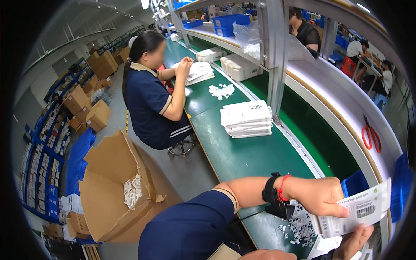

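L fingers (333,190) pt. hidden behind pack (368,209), R wrist (340,250) cropped

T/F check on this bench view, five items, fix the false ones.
1. The left hand grips a flat white package. True.
2. The right hand holds the scissors. False: the right hand is at the package's lower edge; the red-handled scissors lie on the pale shelf.
3. A co-worker in a dark blue top sits at the green bench. True.
4. The open cardboard box is empty. False: the box holds white packs.
5. A red string circles the left wrist. True.
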A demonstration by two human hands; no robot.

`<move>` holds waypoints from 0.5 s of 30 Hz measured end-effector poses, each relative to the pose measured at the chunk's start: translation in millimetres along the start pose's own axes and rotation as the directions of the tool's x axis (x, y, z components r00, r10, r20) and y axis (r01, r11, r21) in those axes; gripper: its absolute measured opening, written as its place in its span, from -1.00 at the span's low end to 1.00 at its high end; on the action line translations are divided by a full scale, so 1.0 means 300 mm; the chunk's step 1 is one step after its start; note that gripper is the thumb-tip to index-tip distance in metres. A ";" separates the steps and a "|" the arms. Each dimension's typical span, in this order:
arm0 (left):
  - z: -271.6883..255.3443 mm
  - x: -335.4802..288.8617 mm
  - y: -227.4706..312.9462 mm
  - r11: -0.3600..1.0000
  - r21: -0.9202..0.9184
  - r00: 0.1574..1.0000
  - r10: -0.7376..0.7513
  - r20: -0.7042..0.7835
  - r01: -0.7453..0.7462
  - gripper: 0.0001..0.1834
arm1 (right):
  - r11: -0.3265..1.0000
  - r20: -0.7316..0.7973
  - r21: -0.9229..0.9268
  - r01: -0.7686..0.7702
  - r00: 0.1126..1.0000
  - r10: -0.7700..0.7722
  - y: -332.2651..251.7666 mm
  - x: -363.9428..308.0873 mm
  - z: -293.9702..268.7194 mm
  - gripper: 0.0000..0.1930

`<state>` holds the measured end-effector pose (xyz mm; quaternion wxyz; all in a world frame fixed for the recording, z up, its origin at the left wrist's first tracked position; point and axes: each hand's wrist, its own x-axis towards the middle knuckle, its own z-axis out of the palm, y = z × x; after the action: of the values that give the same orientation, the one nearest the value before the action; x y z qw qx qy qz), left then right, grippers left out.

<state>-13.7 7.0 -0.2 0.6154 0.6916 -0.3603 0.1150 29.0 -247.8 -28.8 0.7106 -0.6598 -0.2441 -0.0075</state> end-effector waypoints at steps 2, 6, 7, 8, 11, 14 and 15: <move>-0.024 0.014 0.007 0.999 0.035 0.989 -0.027 0.143 0.022 -0.57 | 0.971 0.000 0.236 -0.039 0.999 0.040 -0.018 0.029 -0.027 -0.54; -0.054 0.009 -0.021 0.951 0.290 0.969 -0.165 0.184 0.107 -0.62 | 0.997 -0.100 0.052 -0.062 0.993 0.066 -0.056 0.043 0.064 -0.63; -0.047 0.023 -0.034 0.912 0.403 0.996 -0.086 -0.005 0.081 -0.66 | 0.999 -0.157 -0.006 -0.039 0.987 0.037 -0.065 0.051 0.087 -0.65; -0.031 0.039 -0.048 0.859 0.506 0.982 0.019 -0.186 0.079 -0.55 | 0.998 -0.213 -0.066 -0.019 0.977 0.004 -0.064 0.059 0.117 -0.67; 0.003 0.045 -0.027 0.813 0.580 0.969 0.174 -0.176 -0.041 -0.09 | 0.969 -0.264 -0.247 -0.020 0.963 -0.047 -0.025 0.074 0.201 -0.65; 0.033 0.015 -0.008 0.743 0.664 0.984 0.051 -0.174 0.079 0.07 | 0.908 -0.140 -0.388 0.160 0.963 -0.229 -0.010 0.060 0.285 -0.75; 0.035 0.027 -0.042 0.747 0.662 0.976 0.095 -0.194 0.059 0.05 | 0.897 -0.103 -0.413 0.158 0.970 -0.219 -0.021 0.059 0.288 -0.75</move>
<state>-2.8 -5.8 -7.3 0.3636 0.8446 -0.2339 0.3158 13.4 -161.8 -15.9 0.5717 -0.7625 -0.2472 -0.1749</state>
